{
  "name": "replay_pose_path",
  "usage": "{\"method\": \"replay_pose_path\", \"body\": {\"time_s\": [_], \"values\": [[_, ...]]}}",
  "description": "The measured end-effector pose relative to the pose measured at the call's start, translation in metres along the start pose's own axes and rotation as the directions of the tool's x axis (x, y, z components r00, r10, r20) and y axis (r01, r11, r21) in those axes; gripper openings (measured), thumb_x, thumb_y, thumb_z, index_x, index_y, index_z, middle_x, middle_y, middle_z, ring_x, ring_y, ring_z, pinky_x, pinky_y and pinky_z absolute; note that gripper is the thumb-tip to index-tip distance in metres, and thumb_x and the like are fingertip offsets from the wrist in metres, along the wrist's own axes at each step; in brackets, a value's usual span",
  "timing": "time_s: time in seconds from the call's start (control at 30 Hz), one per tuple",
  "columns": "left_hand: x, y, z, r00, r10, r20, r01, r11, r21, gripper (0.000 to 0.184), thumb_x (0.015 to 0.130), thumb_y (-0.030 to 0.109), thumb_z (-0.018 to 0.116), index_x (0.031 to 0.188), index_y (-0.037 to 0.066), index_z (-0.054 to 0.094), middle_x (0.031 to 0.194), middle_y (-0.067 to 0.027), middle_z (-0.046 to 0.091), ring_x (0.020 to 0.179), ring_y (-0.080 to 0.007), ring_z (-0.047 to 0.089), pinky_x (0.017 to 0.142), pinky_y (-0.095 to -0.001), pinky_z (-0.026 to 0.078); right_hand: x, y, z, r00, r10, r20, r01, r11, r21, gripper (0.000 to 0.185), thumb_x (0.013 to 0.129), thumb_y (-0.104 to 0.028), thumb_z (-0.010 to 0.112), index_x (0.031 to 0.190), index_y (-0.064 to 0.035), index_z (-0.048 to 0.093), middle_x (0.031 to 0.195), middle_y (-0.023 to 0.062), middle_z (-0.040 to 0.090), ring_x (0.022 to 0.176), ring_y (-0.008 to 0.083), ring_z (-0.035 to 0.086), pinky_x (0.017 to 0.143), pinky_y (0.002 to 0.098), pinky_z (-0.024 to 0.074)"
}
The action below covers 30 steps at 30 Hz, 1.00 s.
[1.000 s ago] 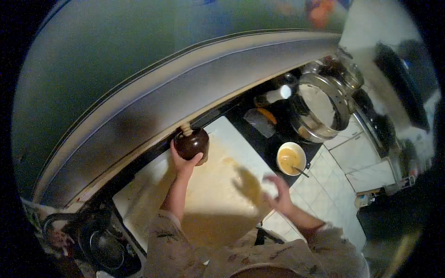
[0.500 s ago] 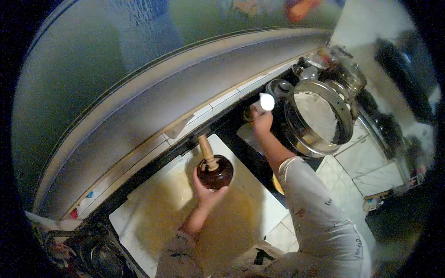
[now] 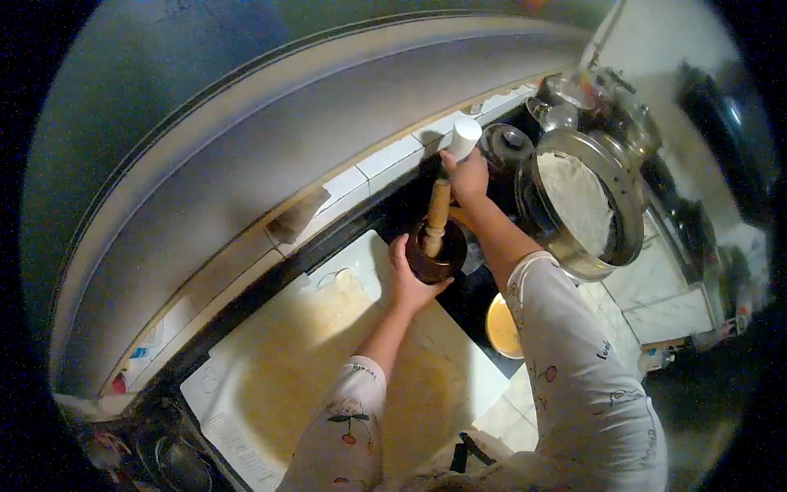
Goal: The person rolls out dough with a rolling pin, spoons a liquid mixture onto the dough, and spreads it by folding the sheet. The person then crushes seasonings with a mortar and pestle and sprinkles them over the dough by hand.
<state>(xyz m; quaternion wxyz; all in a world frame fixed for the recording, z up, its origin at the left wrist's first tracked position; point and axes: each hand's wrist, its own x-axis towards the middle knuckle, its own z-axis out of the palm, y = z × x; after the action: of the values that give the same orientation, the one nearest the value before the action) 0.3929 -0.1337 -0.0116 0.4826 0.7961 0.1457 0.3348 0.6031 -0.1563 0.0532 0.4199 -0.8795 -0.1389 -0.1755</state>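
My left hand (image 3: 412, 285) is wrapped round a dark brown mortar (image 3: 443, 269) from below, above the far right part of a pale board (image 3: 205, 385). A turned wooden pestle (image 3: 438, 211) stands in the mortar, its handle sticking up. My right hand (image 3: 470, 179) grips a white cylindrical container (image 3: 466, 136) just beyond the pestle's top end. The mortar's contents cannot be made out. Behind my right forearm, a bowl of yellow liquid (image 3: 503, 326) is partly hidden by my sleeve.
A large metal steamer pot (image 3: 620, 246) lined with white cloth (image 3: 574, 197) stands on the right. Near it are a glass lid (image 3: 507, 146) and several other pots. White tiles (image 3: 385, 161) run along the back, and a dark pan (image 3: 176, 459) sits at lower left.
My left hand has carried the mortar and pestle up and right, close to my right hand. The white container has risen slightly. More of the yellow bowl shows.
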Motion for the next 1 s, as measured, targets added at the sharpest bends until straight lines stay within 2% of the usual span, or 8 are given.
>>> {"method": "replay_pose_path", "body": {"time_s": [0.27,0.37,0.43,0.53,0.6,0.73,0.87,1.0], "values": [[-0.001,-0.001,0.007,0.990,-0.130,0.054,0.133,0.990,-0.053,0.108,0.042,0.018,0.085,0.127,0.007,0.019,0.127,-0.0204,0.029,0.117,-0.0371,0.031,0.097,-0.0432,0.029,-0.008,0.009,-0.002,0.999,-0.021,0.040,0.017,0.995,0.101,0.039,0.073,-0.026,0.066,0.098,0.0009,0.054,0.090,0.0185,0.061,0.083,0.0330,0.059,0.071,0.0377,0.0453],[0.009,0.027,-0.015,0.996,0.063,0.067,-0.071,0.991,0.114,0.101,0.048,0.021,0.082,0.128,0.004,0.022,0.127,-0.0216,0.031,0.116,-0.0375,0.033,0.098,-0.0431,0.029,-0.019,0.019,-0.006,0.998,-0.039,0.051,0.034,0.996,0.085,0.038,0.075,-0.023,0.064,0.101,0.0021,0.053,0.090,0.0188,0.061,0.084,0.0297,0.060,0.071,0.0358,0.0458],[0.024,0.038,-0.021,0.997,0.071,0.031,-0.075,0.987,0.145,0.092,0.054,0.025,0.079,0.126,0.002,0.027,0.125,-0.0225,0.033,0.114,-0.0379,0.035,0.097,-0.0434,0.029,-0.034,0.012,-0.029,0.957,0.062,0.284,-0.115,0.978,0.173,0.037,0.079,-0.018,0.059,0.107,0.0051,0.051,0.091,0.0185,0.061,0.086,0.0232,0.060,0.073,0.0312,0.0467],[0.065,0.043,-0.015,0.997,0.081,-0.012,-0.074,0.956,0.282,0.064,0.068,0.033,0.068,0.115,-0.002,0.043,0.112,-0.0225,0.045,0.106,-0.0373,0.041,0.091,-0.0438,0.033,-0.064,0.016,-0.046,0.993,-0.040,0.112,0.009,0.964,0.266,0.028,0.077,-0.013,0.059,0.098,0.0041,0.055,0.094,0.0207,0.058,0.083,0.0332,0.058,0.076,0.0357,0.0459],[0.083,0.047,-0.012,0.973,-0.091,0.213,0.011,0.938,0.346,0.054,0.069,0.032,0.068,0.105,-0.003,0.049,0.104,-0.0208,0.051,0.100,-0.0362,0.046,0.086,-0.0426,0.037,-0.076,0.009,-0.063,0.987,-0.041,0.158,-0.016,0.939,0.344,0.027,0.077,-0.008,0.057,0.100,0.0041,0.055,0.092,0.0189,0.060,0.082,0.0312,0.059,0.076,0.0340,0.0465],[0.083,0.062,-0.012,0.960,-0.127,0.251,0.061,0.965,0.255,0.041,0.069,0.025,0.068,0.095,-0.002,0.053,0.097,-0.0195,0.054,0.093,-0.0366,0.050,0.080,-0.0408,0.041,-0.086,0.010,-0.076,0.972,-0.031,0.232,-0.064,0.919,0.389,0.023,0.075,-0.002,0.057,0.097,0.0030,0.057,0.087,0.0171,0.061,0.081,0.0290,0.059,0.074,0.0316,0.0466],[0.065,0.082,-0.045,0.986,0.151,0.069,-0.156,0.985,0.074,0.019,0.067,0.015,0.069,0.078,0.003,0.058,0.081,-0.0139,0.059,0.075,-0.0293,0.055,0.068,-0.0353,0.044,-0.090,0.011,-0.081,0.893,-0.229,0.387,0.139,0.959,0.246,0.017,0.072,-0.002,0.059,0.089,-0.0017,0.061,0.086,0.0170,0.061,0.079,0.0298,0.059,0.073,0.0351,0.0464],[0.068,0.127,-0.089,0.995,0.098,0.033,-0.096,0.994,-0.053,0.025,0.068,0.008,0.068,0.090,0.003,0.057,0.089,-0.0113,0.059,0.079,-0.0227,0.057,0.073,-0.0318,0.045,-0.086,-0.001,-0.080,0.628,-0.398,0.669,0.474,0.877,0.077,0.014,0.074,-0.007,0.055,0.086,-0.0073,0.063,0.087,0.0152,0.061,0.082,0.0312,0.058,0.073,0.0397,0.0457]]}}
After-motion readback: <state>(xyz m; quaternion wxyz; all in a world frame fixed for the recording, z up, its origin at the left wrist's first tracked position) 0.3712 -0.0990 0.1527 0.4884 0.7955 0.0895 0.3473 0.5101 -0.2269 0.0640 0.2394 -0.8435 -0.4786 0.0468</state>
